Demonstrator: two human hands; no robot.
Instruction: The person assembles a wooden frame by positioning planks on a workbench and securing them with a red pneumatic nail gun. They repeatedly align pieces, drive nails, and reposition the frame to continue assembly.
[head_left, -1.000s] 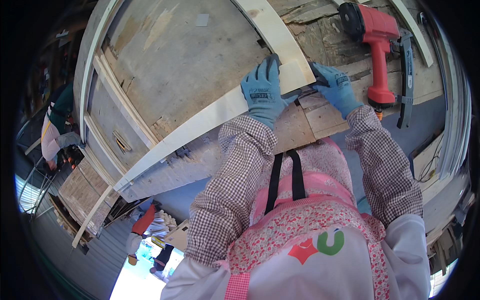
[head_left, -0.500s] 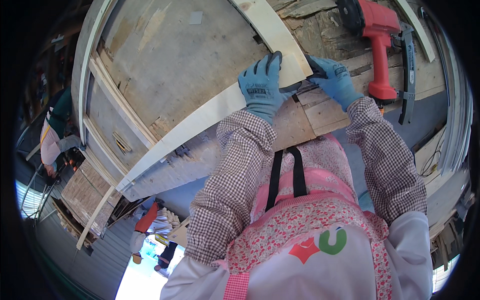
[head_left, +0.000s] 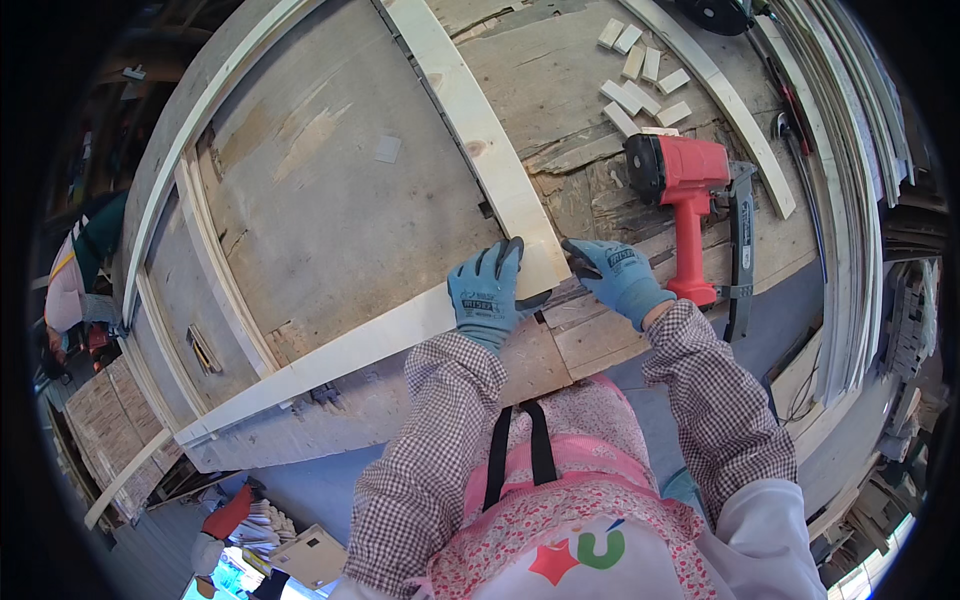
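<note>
A pale wooden frame lies on a worn plywood workbench (head_left: 330, 190). Its near rail (head_left: 330, 362) and right rail (head_left: 480, 140) meet at a corner just in front of me. My left hand (head_left: 487, 293), in a blue glove, presses flat on that corner joint. My right hand (head_left: 615, 275), also gloved in blue, touches the corner's outer edge with its fingertips. A red nail gun (head_left: 690, 195) lies on the bench just right of my right hand, untouched.
Several small wood blocks (head_left: 640, 85) lie at the far right of the bench beside a long pale strip (head_left: 720, 100). Stacked strips (head_left: 850, 180) run along the right edge. Another person (head_left: 75, 280) stands at the far left. Wood stacks (head_left: 110, 420) sit lower left.
The view has tilted so the nail gun and bench sit lower in the picture. My hands stay on the frame corner.
</note>
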